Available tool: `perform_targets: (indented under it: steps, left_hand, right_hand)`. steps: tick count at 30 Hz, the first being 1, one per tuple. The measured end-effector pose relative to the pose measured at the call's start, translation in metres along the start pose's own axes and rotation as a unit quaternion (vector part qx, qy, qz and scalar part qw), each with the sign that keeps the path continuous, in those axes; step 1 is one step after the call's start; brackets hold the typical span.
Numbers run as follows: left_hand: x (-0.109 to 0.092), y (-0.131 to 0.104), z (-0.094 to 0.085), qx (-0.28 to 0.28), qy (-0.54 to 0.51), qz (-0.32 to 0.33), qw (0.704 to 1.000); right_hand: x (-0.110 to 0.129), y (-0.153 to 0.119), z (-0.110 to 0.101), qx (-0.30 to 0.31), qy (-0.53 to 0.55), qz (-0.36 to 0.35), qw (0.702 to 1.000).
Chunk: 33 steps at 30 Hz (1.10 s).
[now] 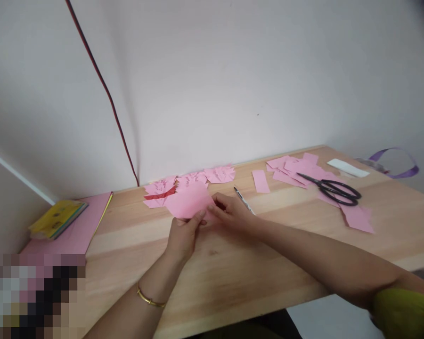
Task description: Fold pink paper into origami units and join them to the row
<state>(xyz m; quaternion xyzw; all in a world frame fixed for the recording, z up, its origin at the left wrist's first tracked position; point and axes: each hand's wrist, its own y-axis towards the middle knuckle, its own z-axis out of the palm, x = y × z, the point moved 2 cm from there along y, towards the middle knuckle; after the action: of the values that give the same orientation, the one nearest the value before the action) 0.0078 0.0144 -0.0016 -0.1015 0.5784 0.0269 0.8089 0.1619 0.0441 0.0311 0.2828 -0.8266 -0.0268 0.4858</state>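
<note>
A sheet of pink paper (191, 200) is held up over the wooden table, pinched between both hands. My left hand (185, 233) grips its lower edge with the thumb on top. On the paper's right side, my right hand (231, 212) has its thumb and fingers closed; some fingertips are hidden. Just behind the sheet lie several cut pink paper pieces (219, 173) with feathered slits, in a row by the wall. A red strip (159, 194) rests across the leftmost ones. Close to my right hand is a pen (243, 200) on the table.
Black-handled scissors (334, 190) lie on pink paper scraps (293, 167) at the right. Nearby are a small pink rectangle (260, 181), a white strip (348, 167) and a purple strap (397, 162). At the left, a yellow packet (58, 219) sits on pink sheets (95, 214). A wall (212, 94) bounds the back.
</note>
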Motion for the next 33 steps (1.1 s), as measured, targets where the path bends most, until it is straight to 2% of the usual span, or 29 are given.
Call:
perform_targets:
  steps: [4, 7, 11, 13, 14, 16, 17, 18, 19, 21, 22, 23, 25, 29, 31, 33]
  left_hand:
    - [-0.001, 0.002, 0.002, 0.01, -0.054, -0.02, 0.998]
    - [-0.009, 0.004, -0.002, -0.026, -0.061, -0.005, 0.998]
    - [-0.03, 0.013, -0.02, -0.077, 0.021, 0.053, 0.995]
    - [-0.045, 0.013, -0.03, -0.134, 0.114, 0.125, 0.976]
    - [-0.052, 0.01, -0.033, -0.161, 0.17, 0.17, 0.957]
    - [-0.064, 0.001, -0.033, -0.187, 0.281, 0.278, 0.899]
    - [-0.066, -0.004, -0.03, -0.167, 0.335, 0.329, 0.867]
    - [-0.065, -0.009, -0.024, -0.124, 0.381, 0.369, 0.839]
    - [-0.061, -0.013, -0.018, -0.052, 0.42, 0.391, 0.818]
    - [-0.047, -0.019, -0.004, 0.11, 0.487, 0.387, 0.775]
    - [-0.038, -0.022, 0.002, 0.176, 0.515, 0.375, 0.75]
    - [-0.031, -0.023, 0.006, 0.216, 0.539, 0.362, 0.729]
    - [-0.021, -0.025, 0.012, 0.245, 0.595, 0.326, 0.692]
    - [-0.019, -0.031, 0.017, 0.246, 0.669, 0.297, 0.635]
    - [-0.02, -0.034, 0.019, 0.254, 0.688, 0.295, 0.612]
    - [-0.021, -0.037, 0.02, 0.262, 0.695, 0.294, 0.602]
  right_hand:
    - [0.005, -0.001, 0.001, 0.015, -0.095, 0.016, 0.995]
    - [0.002, 0.0, 0.0, 0.027, -0.122, 0.016, 0.992]
    - [-0.005, 0.001, -0.003, 0.063, -0.153, 0.028, 0.986]
    - [-0.006, 0.0, -0.004, 0.093, -0.175, 0.041, 0.979]
    - [-0.006, -0.001, -0.003, 0.11, -0.188, 0.048, 0.975]
    - [-0.004, -0.003, -0.001, 0.139, -0.223, 0.06, 0.963]
    - [-0.004, -0.004, 0.001, 0.151, -0.246, 0.062, 0.955]
    - [-0.003, -0.004, 0.003, 0.16, -0.27, 0.062, 0.947]
    - [-0.002, -0.004, 0.005, 0.167, -0.294, 0.058, 0.939]
    - [-0.003, -0.003, 0.009, 0.181, -0.329, 0.051, 0.925]
    - [-0.003, -0.003, 0.01, 0.186, -0.339, 0.048, 0.921]
    - [-0.004, -0.002, 0.011, 0.189, -0.345, 0.047, 0.918]
    - [-0.005, -0.002, 0.011, 0.195, -0.349, 0.048, 0.915]
    - [-0.004, -0.002, 0.009, 0.196, -0.352, 0.05, 0.914]
    - [-0.003, -0.002, 0.007, 0.195, -0.354, 0.056, 0.913]
    - [-0.002, -0.002, 0.004, 0.192, -0.358, 0.073, 0.911]
